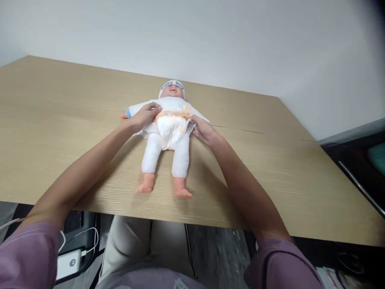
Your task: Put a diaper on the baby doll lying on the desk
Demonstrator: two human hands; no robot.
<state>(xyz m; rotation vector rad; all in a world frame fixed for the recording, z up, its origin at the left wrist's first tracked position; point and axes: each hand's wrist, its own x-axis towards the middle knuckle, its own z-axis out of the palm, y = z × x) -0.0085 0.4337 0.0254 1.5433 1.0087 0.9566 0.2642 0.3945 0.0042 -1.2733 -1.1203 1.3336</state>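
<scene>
Doll (pixel 168 136) lies on its back mid-bench (pixel 270 168), feet toward the person. Left hand (pixel 146 115) is at the doll's waist, grip curled onto the diaper (pixel 171 127) waistband. Right hand (pixel 204 130) is at the doll's other hip, grip pinching the diaper edge.

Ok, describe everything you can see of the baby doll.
The baby doll lies on its back on the wooden table, head away from the person, legs straight toward them. It wears a white cap with blue lettering, a white top with a blue cuff, white leggings and a white diaper with an orange-patterned waistband; the feet are bare, plastic-looking. The left hand and right hand touch the diaper's sides at the waist; their grip is unclear.
</scene>
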